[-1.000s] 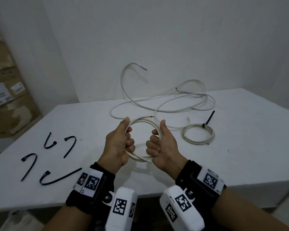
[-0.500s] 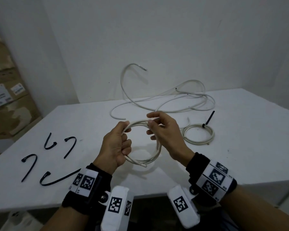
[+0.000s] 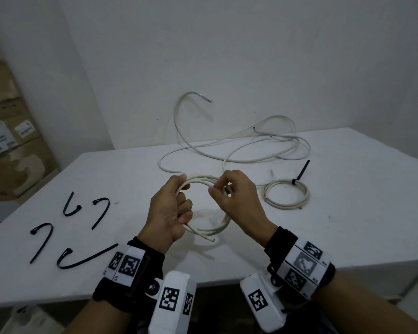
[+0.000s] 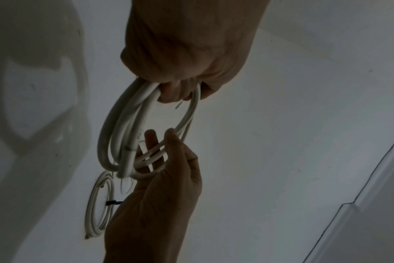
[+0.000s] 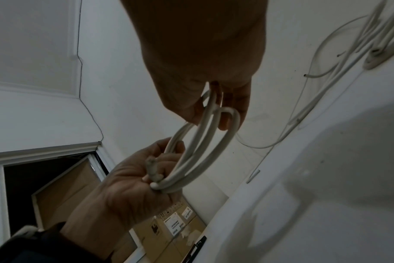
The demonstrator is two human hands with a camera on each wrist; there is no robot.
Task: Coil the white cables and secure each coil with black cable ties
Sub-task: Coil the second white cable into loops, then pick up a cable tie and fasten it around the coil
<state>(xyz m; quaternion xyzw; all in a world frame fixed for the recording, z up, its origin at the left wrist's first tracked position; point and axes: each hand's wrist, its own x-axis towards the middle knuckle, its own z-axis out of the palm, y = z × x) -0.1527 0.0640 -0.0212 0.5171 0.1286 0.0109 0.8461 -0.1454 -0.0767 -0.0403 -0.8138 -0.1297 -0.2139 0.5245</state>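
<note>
A white cable coil hangs above the table between both hands. My left hand grips its left side in a fist, also seen in the left wrist view as the left hand round the coil. My right hand pinches the coil's top strands with thumb and fingertips; in the right wrist view the right hand holds the coil. A finished coil with a black tie lies to the right. Several loose black cable ties lie at the left.
Loose white cables sprawl across the back of the white table, one end arching up against the wall. Cardboard boxes stand at the far left beyond the table edge.
My right hand let go of the coil's right side, rose and moved to the top strands, where it now pinches them. The left hand kept its grip.
</note>
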